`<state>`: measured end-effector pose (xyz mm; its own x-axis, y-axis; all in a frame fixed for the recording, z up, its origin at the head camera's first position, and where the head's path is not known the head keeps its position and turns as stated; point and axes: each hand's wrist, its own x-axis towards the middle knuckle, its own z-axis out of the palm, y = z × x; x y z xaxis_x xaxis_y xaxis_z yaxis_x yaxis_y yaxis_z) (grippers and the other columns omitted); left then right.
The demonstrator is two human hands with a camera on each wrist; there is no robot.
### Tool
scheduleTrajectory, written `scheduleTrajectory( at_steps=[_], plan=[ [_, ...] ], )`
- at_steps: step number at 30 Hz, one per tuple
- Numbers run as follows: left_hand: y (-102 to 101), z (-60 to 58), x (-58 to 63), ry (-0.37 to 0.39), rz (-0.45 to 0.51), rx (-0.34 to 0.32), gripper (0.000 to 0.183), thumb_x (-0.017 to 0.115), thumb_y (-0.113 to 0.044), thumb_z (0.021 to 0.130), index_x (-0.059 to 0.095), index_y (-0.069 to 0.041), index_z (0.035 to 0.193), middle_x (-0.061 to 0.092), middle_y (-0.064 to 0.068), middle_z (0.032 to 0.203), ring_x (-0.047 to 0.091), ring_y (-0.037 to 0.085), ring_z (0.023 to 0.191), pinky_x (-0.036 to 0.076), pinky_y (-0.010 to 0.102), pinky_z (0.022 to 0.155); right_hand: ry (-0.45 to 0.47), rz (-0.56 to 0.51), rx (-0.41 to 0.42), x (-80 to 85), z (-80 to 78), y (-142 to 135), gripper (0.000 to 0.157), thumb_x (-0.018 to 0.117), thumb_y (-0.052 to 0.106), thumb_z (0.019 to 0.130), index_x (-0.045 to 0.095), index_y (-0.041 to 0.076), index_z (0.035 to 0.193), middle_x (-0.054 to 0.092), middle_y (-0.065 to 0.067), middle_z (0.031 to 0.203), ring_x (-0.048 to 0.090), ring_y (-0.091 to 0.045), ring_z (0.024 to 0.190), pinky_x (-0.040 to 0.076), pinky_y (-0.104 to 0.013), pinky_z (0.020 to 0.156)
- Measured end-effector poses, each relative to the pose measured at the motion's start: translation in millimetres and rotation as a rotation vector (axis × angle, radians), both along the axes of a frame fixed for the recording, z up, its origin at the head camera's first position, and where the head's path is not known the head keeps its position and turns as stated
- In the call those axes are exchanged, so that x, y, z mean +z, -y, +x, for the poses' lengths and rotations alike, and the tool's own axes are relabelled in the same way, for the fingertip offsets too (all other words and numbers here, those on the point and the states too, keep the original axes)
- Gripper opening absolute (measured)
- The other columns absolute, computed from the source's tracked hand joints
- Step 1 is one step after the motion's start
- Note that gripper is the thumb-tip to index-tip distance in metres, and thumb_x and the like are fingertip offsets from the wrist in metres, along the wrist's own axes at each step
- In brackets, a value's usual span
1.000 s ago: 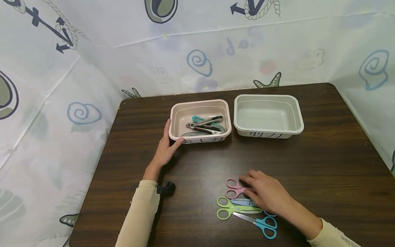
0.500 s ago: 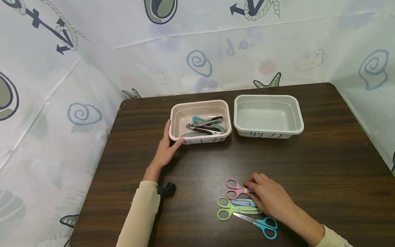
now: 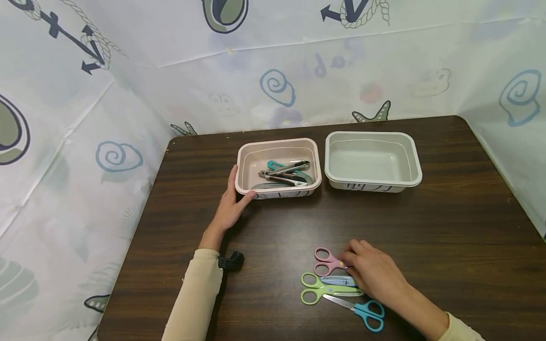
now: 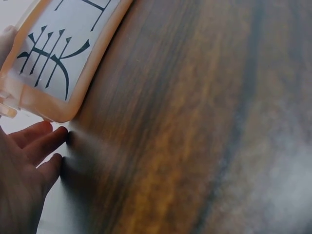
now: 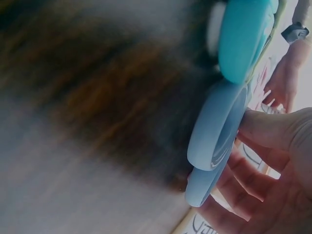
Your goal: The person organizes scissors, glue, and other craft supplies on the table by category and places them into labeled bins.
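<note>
My left hand [image 3: 226, 208] touches the near left corner of a pink plastic box [image 3: 244, 166], thumb on its front rim and fingers along its side. In the left wrist view, those fingers [image 4: 44, 144] look fairly straight beside the box corner. Several utility knives [image 3: 290, 166] lie in that box. My right hand [image 3: 375, 270] pinches the blade end of the pink scissors [image 3: 324, 268], whose tips it hides. Beneath it are light blue scissors [image 3: 341, 281], partly covered by green scissors [image 3: 326, 289]. Bright blue scissors [image 3: 368, 315] lie nearest me.
A pale green box [image 3: 373, 181] stands right of the pink one, with nothing seen inside. Both boxes bear dark writing on their fronts. They stand near the back edge of the dark wooden table [image 3: 273, 237]. A patterned white sheet [image 3: 239, 104] hangs behind and at the sides.
My right hand has moved slightly right along the pink scissors, its fingers drawing together over the blades. The scissors have stayed put. My left hand has stayed at the pink box.
</note>
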<state>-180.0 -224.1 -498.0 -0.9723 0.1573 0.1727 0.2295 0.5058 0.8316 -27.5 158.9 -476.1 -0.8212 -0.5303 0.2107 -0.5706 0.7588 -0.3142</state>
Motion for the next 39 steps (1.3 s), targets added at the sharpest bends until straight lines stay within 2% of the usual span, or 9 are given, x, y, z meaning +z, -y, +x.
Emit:
scheduleTrajectory(
  at_steps=[3, 5, 9, 11, 13, 21, 28, 34, 39],
  plan=[
    [-1.7, 1.7, 4.3, 0.012, 0.004, -0.004, 0.088, 0.065, -0.039, 0.095, 0.004, -0.036, 0.158, 0.031, 0.009, 0.157, 0.039, 0.028, 0.136, 0.028, 0.055, 0.107, -0.016, -0.003, 0.002, -0.3, -0.5, 0.1, 0.023, 0.083, 0.009, 0.075, 0.074, 0.019, 0.093, 0.056, 0.01, 0.091, 0.049, -0.009, 0.078, 0.044, -0.024, 0.055],
    [-4.4, 5.2, 12.8, 0.021, 0.014, -0.014, 0.089, 0.065, -0.035, 0.095, 0.003, -0.034, 0.158, 0.029, 0.012, 0.157, 0.038, 0.031, 0.137, 0.027, 0.057, 0.107, -0.036, -0.008, 0.005, -0.5, -0.8, 0.3, 0.023, 0.083, 0.009, 0.075, 0.072, 0.02, 0.092, 0.057, 0.011, 0.09, 0.051, -0.009, 0.078, 0.044, -0.024, 0.053],
    [-10.7, 13.4, 31.1, 0.035, 0.031, -0.027, 0.088, 0.065, -0.024, 0.095, 0.004, -0.023, 0.159, 0.028, 0.02, 0.156, 0.036, 0.038, 0.137, 0.026, 0.059, 0.107, -0.071, -0.017, 0.006, 0.2, -1.3, 0.6, 0.02, 0.081, 0.01, 0.078, 0.069, 0.021, 0.089, 0.059, 0.012, 0.087, 0.054, -0.008, 0.076, 0.044, -0.024, 0.05],
    [-11.9, 15.5, 35.3, 0.037, 0.024, -0.028, 0.089, 0.066, -0.023, 0.095, 0.005, -0.02, 0.159, 0.028, 0.021, 0.156, 0.036, 0.039, 0.137, 0.026, 0.059, 0.107, -0.075, -0.017, 0.001, 1.6, -1.5, 1.1, 0.018, 0.079, 0.011, 0.08, 0.068, 0.022, 0.089, 0.06, 0.012, 0.085, 0.057, -0.008, 0.075, 0.045, -0.025, 0.051],
    [-10.9, 14.5, 32.8, 0.033, 0.024, -0.025, 0.088, 0.066, -0.023, 0.095, 0.005, -0.021, 0.159, 0.029, 0.021, 0.156, 0.036, 0.039, 0.137, 0.026, 0.06, 0.107, -0.064, -0.011, -0.007, 3.8, -1.9, 1.8, 0.018, 0.078, 0.011, 0.082, 0.066, 0.024, 0.088, 0.062, 0.013, 0.084, 0.059, -0.008, 0.074, 0.046, -0.026, 0.052],
    [-0.6, 2.0, 2.7, 0.003, -0.001, -0.007, 0.089, 0.065, -0.04, 0.094, 0.002, -0.038, 0.157, 0.029, 0.008, 0.158, 0.038, 0.028, 0.137, 0.028, 0.057, 0.107, -0.002, 0.017, -0.039, 14.2, -6.4, 1.1, 0.021, 0.078, 0.011, 0.082, 0.065, 0.027, 0.084, 0.062, 0.016, 0.076, 0.057, -0.004, 0.067, 0.043, -0.025, 0.05],
    [-0.5, 0.7, 0.0, -0.005, 0.013, -0.003, 0.089, 0.066, -0.041, 0.094, 0.004, -0.038, 0.158, 0.032, 0.006, 0.156, 0.04, 0.024, 0.136, 0.029, 0.054, 0.107, -0.033, -0.001, -0.054, 35.2, -24.7, -6.9, 0.022, 0.079, 0.009, 0.081, 0.066, 0.024, 0.088, 0.062, 0.013, 0.077, 0.053, -0.004, 0.065, 0.042, -0.027, 0.051],
    [-0.6, 1.3, 0.6, -0.005, 0.004, -0.001, 0.088, 0.065, -0.043, 0.094, 0.003, -0.043, 0.156, 0.031, 0.006, 0.157, 0.04, 0.025, 0.136, 0.029, 0.055, 0.107, -0.085, -0.04, -0.091, 57.4, -47.9, -20.7, 0.023, 0.078, 0.007, 0.081, 0.07, 0.022, 0.096, 0.064, 0.007, 0.078, 0.054, -0.009, 0.064, 0.042, -0.032, 0.05],
    [-0.2, 0.4, -0.7, -0.013, -0.001, 0.003, 0.089, 0.066, -0.043, 0.093, 0.004, -0.039, 0.157, 0.031, 0.006, 0.157, 0.039, 0.026, 0.136, 0.029, 0.056, 0.107, -0.093, -0.075, -0.129, 71.1, -70.7, -32.5, 0.019, 0.075, 0.006, 0.084, 0.071, 0.019, 0.098, 0.069, 0.003, 0.083, 0.055, -0.012, 0.065, 0.043, -0.036, 0.052]
  ],
)
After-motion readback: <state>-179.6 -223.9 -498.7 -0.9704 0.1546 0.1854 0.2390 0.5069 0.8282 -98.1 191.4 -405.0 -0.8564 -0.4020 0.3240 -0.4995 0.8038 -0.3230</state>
